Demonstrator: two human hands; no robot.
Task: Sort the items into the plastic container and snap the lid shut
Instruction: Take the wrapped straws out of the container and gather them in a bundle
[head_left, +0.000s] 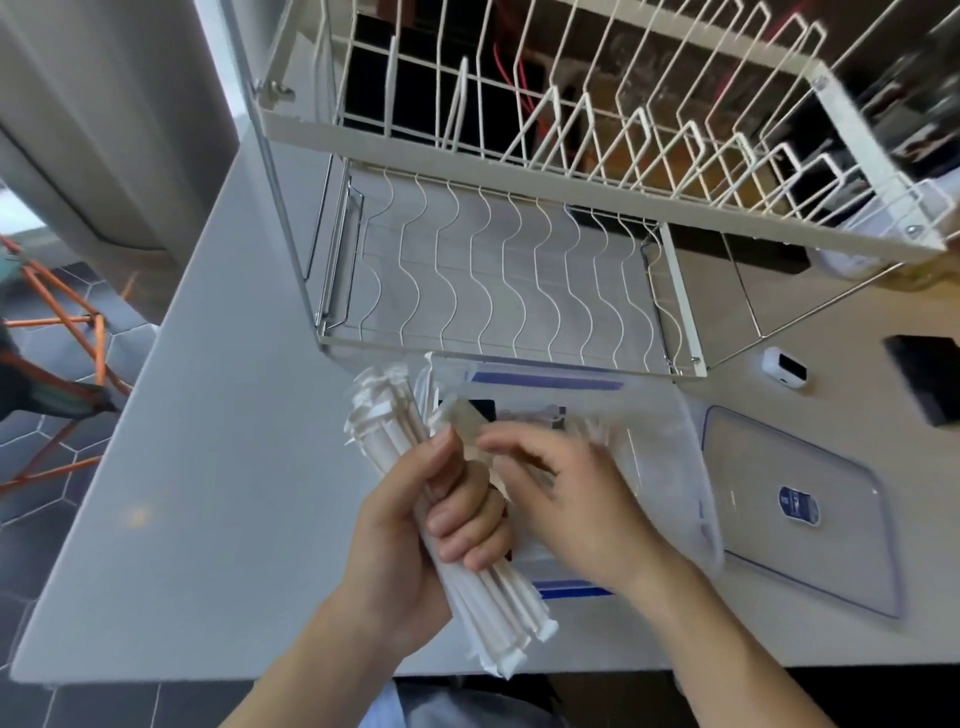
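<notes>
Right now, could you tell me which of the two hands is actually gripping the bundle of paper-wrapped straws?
The left hand: its fingers curl round the bundle of wrapped straws. The right hand reaches over the clear plastic container, blurred, fingers at a few straws.

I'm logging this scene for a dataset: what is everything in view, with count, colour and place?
wrapped straws: one bundle, white, in the left hand
plastic container: one, clear with blue trim, before the rack
lid: one, clear, flat right of the container
dish rack: one, white wire, two tiers, behind the container
small device: one, white, right of the rack
table: one, light grey
left hand: grips the straws
right hand: blurred, over the container
</notes>
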